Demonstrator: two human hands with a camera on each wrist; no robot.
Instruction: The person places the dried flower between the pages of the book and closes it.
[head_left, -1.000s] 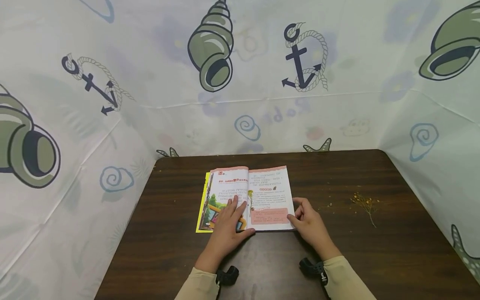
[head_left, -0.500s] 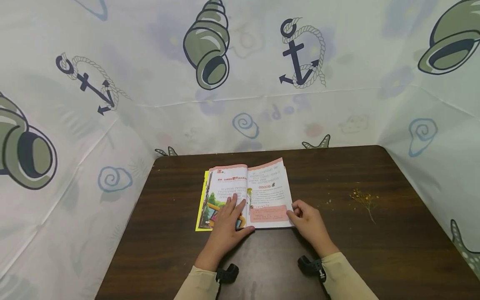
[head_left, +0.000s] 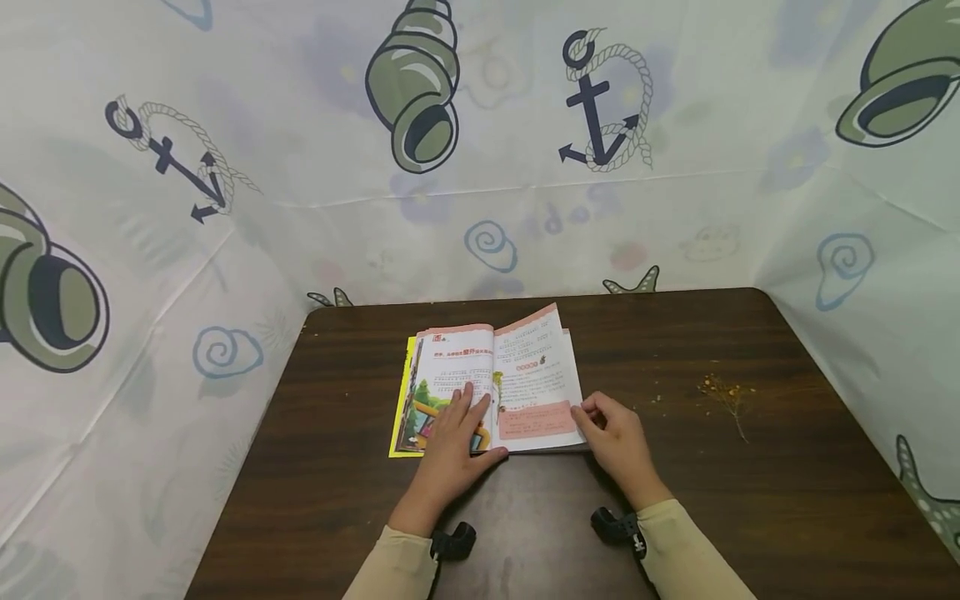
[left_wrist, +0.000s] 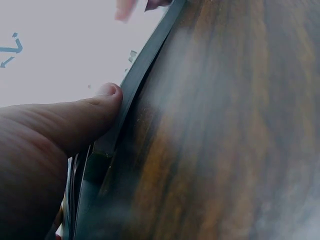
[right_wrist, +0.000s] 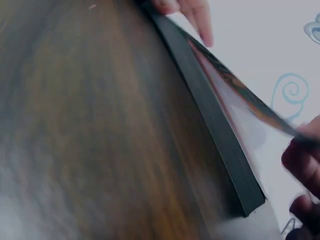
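An open book (head_left: 457, 358) with a yellow cover edge lies on the dark wooden table. My left hand (head_left: 453, 442) rests with spread fingers on its left page, the thumb along the bottom edge near the spine; the left wrist view shows that thumb (left_wrist: 95, 112) on the book's lower edge. My right hand (head_left: 618, 437) pinches the right-hand page (head_left: 532, 375) between thumb and finger near its lower outer corner. In the right wrist view the lifted page (right_wrist: 240, 92) slants up from the page block (right_wrist: 210, 120) to the right fingers (right_wrist: 302, 162).
A dried sprig with small yellow flowers (head_left: 726, 396) lies on the table (head_left: 810, 500) to the right, with small crumbs beside it. A white curtain (head_left: 525, 217) printed with shells and anchors surrounds the table. Each wrist wears a black camera (head_left: 453, 542).
My right hand has lifted the page at its lower corner; the page's top edge now tilts up, baring a strip of the page beneath. The left hand stays on the left page.
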